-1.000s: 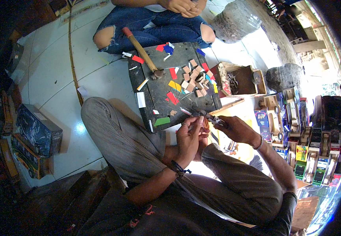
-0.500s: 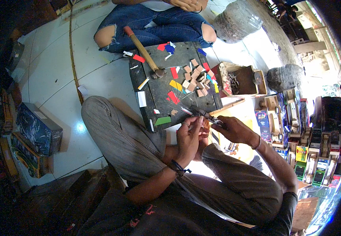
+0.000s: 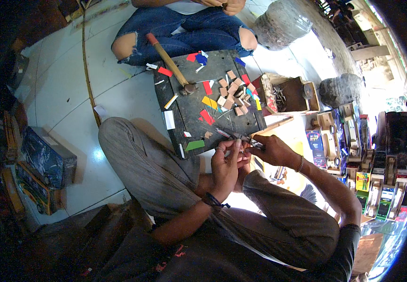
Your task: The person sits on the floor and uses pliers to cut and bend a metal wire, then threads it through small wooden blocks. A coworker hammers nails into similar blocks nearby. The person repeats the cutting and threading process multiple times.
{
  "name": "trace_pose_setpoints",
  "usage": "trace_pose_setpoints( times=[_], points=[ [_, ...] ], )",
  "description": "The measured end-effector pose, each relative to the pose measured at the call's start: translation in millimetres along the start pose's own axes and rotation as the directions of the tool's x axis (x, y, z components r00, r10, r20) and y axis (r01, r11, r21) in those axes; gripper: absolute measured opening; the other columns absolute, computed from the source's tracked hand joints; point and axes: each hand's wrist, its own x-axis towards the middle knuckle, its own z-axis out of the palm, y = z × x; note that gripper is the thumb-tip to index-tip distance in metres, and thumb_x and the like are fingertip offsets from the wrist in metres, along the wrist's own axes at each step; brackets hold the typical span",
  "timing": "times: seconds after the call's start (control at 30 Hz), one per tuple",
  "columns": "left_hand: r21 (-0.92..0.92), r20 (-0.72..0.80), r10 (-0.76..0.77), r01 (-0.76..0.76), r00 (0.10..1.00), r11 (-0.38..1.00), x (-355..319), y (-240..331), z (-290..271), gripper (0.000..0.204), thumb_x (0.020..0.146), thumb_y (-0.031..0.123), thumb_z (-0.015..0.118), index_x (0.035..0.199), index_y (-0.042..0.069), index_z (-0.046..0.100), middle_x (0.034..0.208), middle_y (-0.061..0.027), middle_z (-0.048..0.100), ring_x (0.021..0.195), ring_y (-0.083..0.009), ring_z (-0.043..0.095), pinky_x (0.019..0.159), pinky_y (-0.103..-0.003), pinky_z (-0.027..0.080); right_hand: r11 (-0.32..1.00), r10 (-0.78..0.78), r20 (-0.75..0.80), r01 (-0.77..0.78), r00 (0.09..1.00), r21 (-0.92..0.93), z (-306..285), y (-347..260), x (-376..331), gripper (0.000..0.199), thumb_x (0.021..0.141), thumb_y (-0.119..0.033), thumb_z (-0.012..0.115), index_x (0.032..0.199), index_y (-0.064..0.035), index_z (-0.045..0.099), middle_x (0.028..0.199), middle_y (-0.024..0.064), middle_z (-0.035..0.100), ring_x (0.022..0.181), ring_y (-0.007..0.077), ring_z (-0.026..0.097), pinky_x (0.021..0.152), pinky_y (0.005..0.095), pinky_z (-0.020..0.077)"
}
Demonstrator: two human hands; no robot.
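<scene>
Together, the left hand (image 3: 226, 164) and right hand (image 3: 271, 151) pinch pliers (image 3: 239, 137) above the knees.

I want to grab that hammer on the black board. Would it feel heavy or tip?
The hammer probably feels head-heavy: its metal head looks dense, its wooden handle long and slim. Lifted by the handle's far end, it would likely dip headfirst. Lying flat, it seems unlikely to roll.

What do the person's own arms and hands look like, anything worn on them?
Both forearms are bare, no gloves. The left hand has a dark cord bracelet at the wrist; the right hand has a thin beaded bracelet. A dark sleeve covers the right upper arm.
</scene>
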Motion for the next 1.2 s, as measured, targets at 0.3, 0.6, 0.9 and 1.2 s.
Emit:
trace_pose_setpoints(
  times=[0.3, 0.6, 0.9, 1.2],
  points=[
    [0.034, 0.010, 0.075, -0.075, 0.997, 0.997, 0.8, -7.2, 2.4, 0.027, 0.100, 0.023, 0.052, 0.114, 0.000, 0.048, 0.102, -0.0104, 0.061, 0.086, -0.0164, 0.066, 0.074, -0.026, 0.057, 0.991, -0.053, -0.075, 0.043, 0.996, -0.127, -2.1, 1.2, -8.0, 0.032, 0.087, -0.017, 0.060, 0.115, -0.0024, 0.055, 0.094, 0.0205, 0.066, 0.086, 0.0381, 0.062, 0.080, 0.0451, 0.0463],
    [0.018, 0.006, 0.000, 0.000, 1.000, 1.000, -2.9, -13.5, -1.0, 0.031, 0.102, 0.028, 0.047, 0.119, 0.002, 0.047, 0.107, -0.0118, 0.062, 0.095, -0.0177, 0.065, 0.083, -0.028, 0.055, 0.811, -0.234, -0.299, 0.016, 0.925, -0.585, -10.4, -13.5, -4.6, 0.046, 0.078, -0.007, 0.063, 0.121, -0.0026, 0.048, 0.099, 0.0152, 0.064, 0.086, 0.0294, 0.062, 0.087, 0.0436, 0.0410],
    [0.036, 0.023, -0.002, 0.001, 1.000, 0.999, -4.2, -7.6, -1.5, 0.030, 0.102, 0.029, 0.046, 0.118, 0.004, 0.050, 0.104, -0.0109, 0.063, 0.095, -0.0171, 0.064, 0.083, -0.028, 0.055, 0.999, -0.050, -0.116, 0.050, 0.992, 0.000, -39.6, -20.0, -10.1, 0.030, 0.090, -0.016, 0.062, 0.115, -0.0009, 0.058, 0.101, 0.0213, 0.065, 0.093, 0.0368, 0.063, 0.081, 0.0424, 0.0495],
    [-0.001, 0.067, 0.065, -0.065, 0.996, 0.998, -1.5, -1.5, 4.5, 0.029, 0.102, 0.029, 0.047, 0.118, 0.006, 0.050, 0.104, -0.0105, 0.062, 0.096, -0.0176, 0.064, 0.078, -0.029, 0.058, 0.912, 0.038, 0.120, -0.084, 0.992, 0.402, -15.0, -2.9, -35.4, 0.044, 0.090, -0.016, 0.067, 0.128, -0.0001, 0.050, 0.109, 0.0172, 0.065, 0.095, 0.0214, 0.063, 0.084, 0.0360, 0.0508]
  ],
)
